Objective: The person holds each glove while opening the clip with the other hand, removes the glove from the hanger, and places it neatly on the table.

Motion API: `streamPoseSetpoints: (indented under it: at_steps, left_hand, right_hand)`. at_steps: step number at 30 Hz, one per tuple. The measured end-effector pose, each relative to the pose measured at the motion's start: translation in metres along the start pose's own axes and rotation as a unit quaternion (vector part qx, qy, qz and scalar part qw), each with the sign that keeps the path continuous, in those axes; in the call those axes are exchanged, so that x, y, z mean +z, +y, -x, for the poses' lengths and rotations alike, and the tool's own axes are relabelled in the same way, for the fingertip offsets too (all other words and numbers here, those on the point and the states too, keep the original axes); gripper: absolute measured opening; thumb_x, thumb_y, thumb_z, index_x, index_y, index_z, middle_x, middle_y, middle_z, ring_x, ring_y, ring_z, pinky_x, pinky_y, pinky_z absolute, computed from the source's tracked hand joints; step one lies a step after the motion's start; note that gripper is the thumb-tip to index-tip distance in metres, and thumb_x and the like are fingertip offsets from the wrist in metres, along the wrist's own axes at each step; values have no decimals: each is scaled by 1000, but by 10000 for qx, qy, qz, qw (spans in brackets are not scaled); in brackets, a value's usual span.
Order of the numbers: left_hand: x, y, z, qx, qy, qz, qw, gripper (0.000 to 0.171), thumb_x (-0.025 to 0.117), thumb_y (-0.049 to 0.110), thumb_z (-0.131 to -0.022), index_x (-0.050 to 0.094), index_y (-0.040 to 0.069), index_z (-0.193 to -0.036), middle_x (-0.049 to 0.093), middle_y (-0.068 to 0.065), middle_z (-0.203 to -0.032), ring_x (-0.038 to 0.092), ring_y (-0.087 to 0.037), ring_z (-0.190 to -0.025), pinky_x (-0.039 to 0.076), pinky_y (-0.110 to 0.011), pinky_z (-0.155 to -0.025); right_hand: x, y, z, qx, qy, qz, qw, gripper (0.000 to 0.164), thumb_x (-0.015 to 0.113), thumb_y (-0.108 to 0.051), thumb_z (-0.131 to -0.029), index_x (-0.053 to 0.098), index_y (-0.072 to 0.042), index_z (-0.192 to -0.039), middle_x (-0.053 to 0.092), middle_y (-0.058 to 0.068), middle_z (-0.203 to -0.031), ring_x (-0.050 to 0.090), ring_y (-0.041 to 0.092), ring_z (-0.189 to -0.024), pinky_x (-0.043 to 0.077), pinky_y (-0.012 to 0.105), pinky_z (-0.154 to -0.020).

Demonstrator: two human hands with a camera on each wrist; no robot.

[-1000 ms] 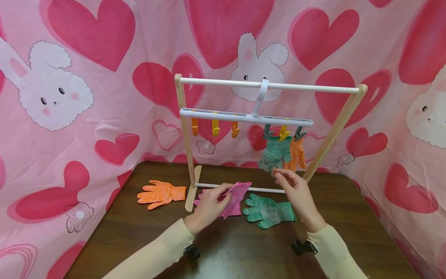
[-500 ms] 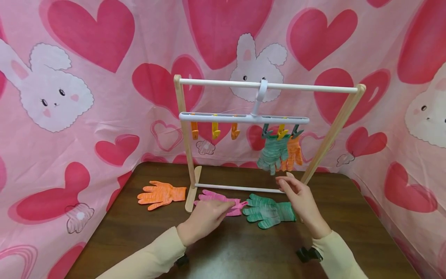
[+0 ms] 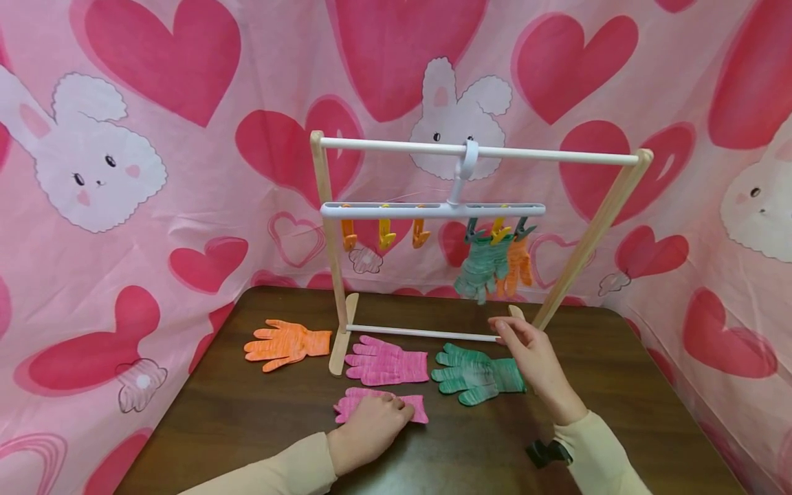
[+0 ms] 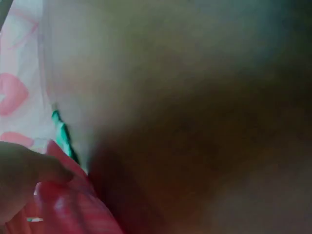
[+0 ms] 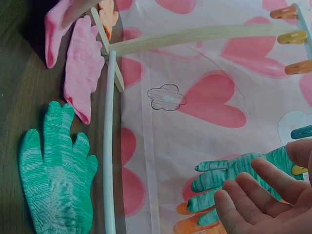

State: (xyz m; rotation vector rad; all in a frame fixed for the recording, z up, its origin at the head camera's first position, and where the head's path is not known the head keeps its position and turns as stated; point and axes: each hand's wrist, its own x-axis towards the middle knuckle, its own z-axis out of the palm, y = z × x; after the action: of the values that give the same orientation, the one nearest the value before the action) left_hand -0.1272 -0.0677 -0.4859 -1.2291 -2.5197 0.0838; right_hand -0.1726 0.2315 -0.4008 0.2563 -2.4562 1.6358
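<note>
My left hand [image 3: 371, 426] lies over the nearer pink knit glove [image 3: 416, 407], its fingers curled on the fabric. In the left wrist view, pink cloth [image 4: 80, 207] bunches up at the fingers. A second pink glove [image 3: 386, 362] lies flat just behind it, cuff to the right. My right hand [image 3: 532, 357] hovers with relaxed fingers and holds nothing, below a hanging green glove [image 3: 484, 265] and beside a flat green glove [image 3: 476, 375]. In the right wrist view its palm [image 5: 287, 214] shows, overlapping the hanging glove's fingers.
A wooden rack with a white top bar [image 3: 396, 146] carries a white hanger [image 3: 402, 210]. Orange and yellow clips [image 3: 386, 235] hang bare at its left. Clips at the right hold the green glove and an orange glove [image 3: 518, 265]. Another orange glove [image 3: 287, 345] lies far left.
My left hand has brought one pink glove from on top of the other toward the front edge and lowered it to the table. My right hand has dropped slightly away from the hanging green glove.
</note>
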Motion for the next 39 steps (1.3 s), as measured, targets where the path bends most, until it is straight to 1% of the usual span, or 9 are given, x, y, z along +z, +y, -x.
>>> streamPoseSetpoints:
  at_steps: [3,6,11,17,28,30,33,36,39]
  left_hand:
    - [7,2,3,-195,-235,207,9993,9,75,28,-95,74,20,-91,70,4,-83,62,-12,-73,47,-24,-55]
    - [12,2,5,-325,-249,467,9981,15,73,35,-95,74,21,-91,67,4,-85,59,-12,-77,45,-24,-56]
    - [15,1,2,-364,-210,679,9968,10,72,30,-95,75,20,-96,67,3,-93,58,-13,-85,47,-24,-58]
    - [19,3,-2,-452,-320,569,9968,11,75,28,-94,74,20,-100,67,2,-99,59,-16,-91,48,-28,-59]
    - [18,6,-6,-594,-330,570,9961,11,74,29,-96,74,19,-102,67,1,-97,60,-17,-91,51,-31,-64]
    - [19,6,-6,-597,-333,572,9960,11,74,29,-97,74,19,-102,67,1,-97,60,-18,-91,51,-31,-64]
    - [19,6,-7,-610,-339,590,9958,10,74,28,-97,73,19,-102,67,1,-99,60,-18,-92,52,-32,-64]
    - [18,5,-8,-630,-348,639,9954,10,74,28,-97,73,19,-101,67,0,-100,61,-18,-92,53,-33,-64]
    - [16,5,-9,-635,-329,681,9951,10,75,27,-96,74,19,-101,68,0,-100,62,-18,-93,54,-32,-64]
  right_hand:
    - [0,1,0,26,-33,44,10000,36,54,-21,-110,67,7,-129,68,26,-127,64,-7,-101,54,21,-93]
    - [1,2,0,54,-59,100,9999,36,53,-22,-110,67,6,-129,68,26,-127,66,-2,-100,54,22,-93]
    - [1,4,-1,95,-96,194,9997,37,52,-23,-111,67,6,-129,68,25,-128,68,2,-100,54,23,-93]
    - [1,2,0,143,-156,197,9996,37,51,-22,-111,67,6,-130,67,25,-131,65,-3,-100,54,24,-94]
    - [2,2,0,229,-199,331,9990,39,51,-25,-111,66,5,-131,66,26,-132,68,25,-113,55,35,-98]
    - [2,2,0,225,-198,354,9989,39,50,-25,-111,66,6,-131,66,26,-132,68,31,-114,55,34,-98]
    - [1,1,0,203,-189,327,9991,39,50,-24,-111,66,6,-131,66,26,-132,67,34,-115,54,27,-96]
    - [1,0,0,119,-158,275,9994,38,50,-23,-111,66,7,-130,67,26,-131,66,33,-116,53,19,-92]
    - [1,-1,0,23,-115,181,9998,37,51,-21,-111,66,7,-129,68,26,-129,67,28,-115,53,17,-90]
